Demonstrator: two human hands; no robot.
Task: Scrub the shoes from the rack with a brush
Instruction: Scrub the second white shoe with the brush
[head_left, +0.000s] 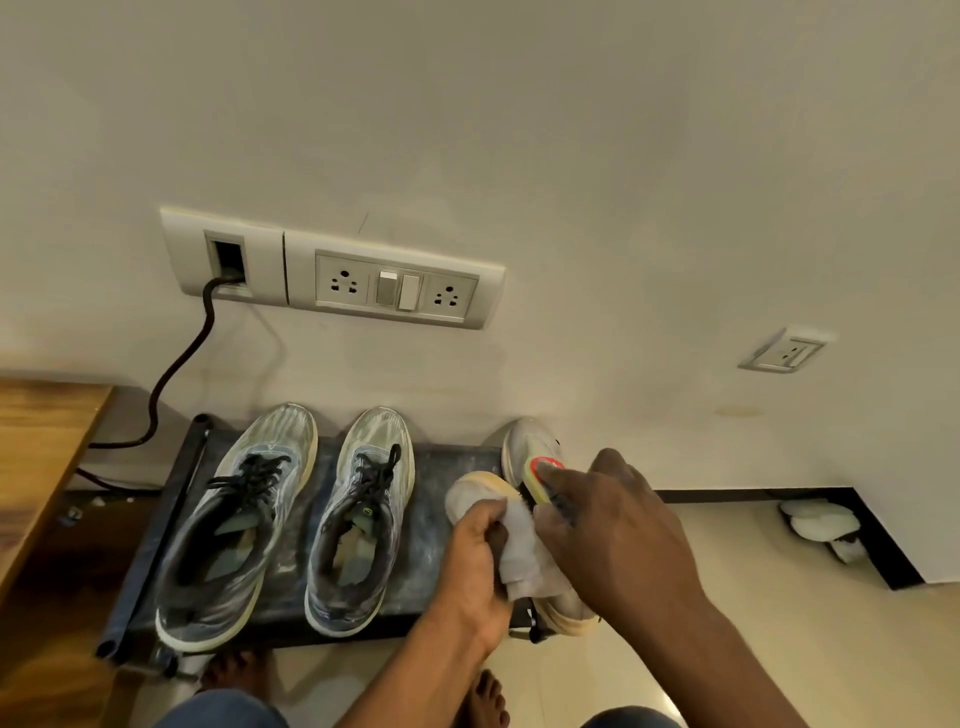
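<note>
A low dark shoe rack (441, 462) stands against the wall. Two grey running shoes with black laces, one (236, 525) on the left and one (358, 514) beside it, sit side by side on its top. My left hand (475, 561) grips a pale off-white shoe (480, 493) at its opening, above the rack's right end. My right hand (608, 525) holds a yellow-green brush (540, 475) with a red rim, its dark bristles against that shoe. A second pale shoe (524, 441) lies behind, partly hidden by the brush and my right hand.
A wooden table edge (47, 447) is at the left. A black cable (176, 364) runs from a wall socket panel (332, 270) down behind the rack. A white object (821, 525) lies on the tiled floor at the right. My bare feet (483, 696) are below the rack.
</note>
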